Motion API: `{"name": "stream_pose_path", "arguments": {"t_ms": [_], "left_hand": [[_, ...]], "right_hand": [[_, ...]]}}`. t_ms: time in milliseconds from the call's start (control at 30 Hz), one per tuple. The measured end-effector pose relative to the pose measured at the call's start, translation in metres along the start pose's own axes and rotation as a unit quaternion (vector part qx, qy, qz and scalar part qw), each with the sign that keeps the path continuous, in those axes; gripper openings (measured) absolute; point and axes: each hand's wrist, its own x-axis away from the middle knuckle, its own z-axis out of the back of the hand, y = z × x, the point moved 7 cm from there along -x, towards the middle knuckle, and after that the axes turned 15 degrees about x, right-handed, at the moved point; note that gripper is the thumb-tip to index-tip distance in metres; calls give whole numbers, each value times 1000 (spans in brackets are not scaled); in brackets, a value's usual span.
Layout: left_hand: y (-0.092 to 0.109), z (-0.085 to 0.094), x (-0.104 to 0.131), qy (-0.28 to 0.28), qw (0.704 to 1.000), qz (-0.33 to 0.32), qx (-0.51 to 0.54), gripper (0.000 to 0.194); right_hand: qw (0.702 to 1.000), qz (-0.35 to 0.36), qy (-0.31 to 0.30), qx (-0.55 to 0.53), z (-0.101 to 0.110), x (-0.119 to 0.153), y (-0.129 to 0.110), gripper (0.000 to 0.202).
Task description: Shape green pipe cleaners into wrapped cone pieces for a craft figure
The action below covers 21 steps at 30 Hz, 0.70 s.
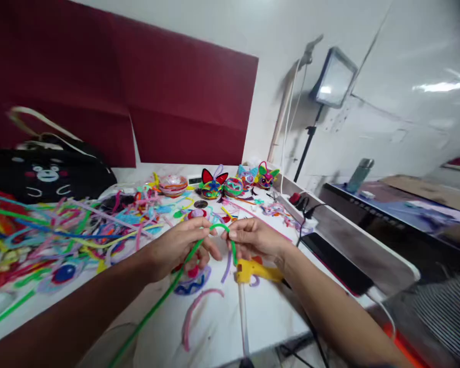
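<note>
White bench (268,317) runs along a white wall (253,30); large dark red panel (145,97) is fixed to the wall behind it, creased in places. At the bench's far right corner stands a lit panel lamp (335,79) on a black stand (306,148), with a pale pole (281,117) leaning beside it. Right of the bench: a lower dark table (387,225) carrying a grey-green bottle (360,174); ceiling light reflects on the glossy right wall (437,87).

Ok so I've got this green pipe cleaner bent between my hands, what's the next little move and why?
Probably draw the short end in the right hand down toward the long stem held by the left hand. The green pipe cleaner already arches between both pinches, and its long tail trails off toward you, so closing the arch looks like the smallest step.
</note>
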Motion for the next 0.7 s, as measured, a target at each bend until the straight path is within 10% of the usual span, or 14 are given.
{"name": "stream_pose_path", "arguments": {"t_ms": [700], "left_hand": [[-5,-1,-2,25,975,-50,-215,23]], "right_hand": [[998,-28,44,-29,-7,0,4,33]]}}
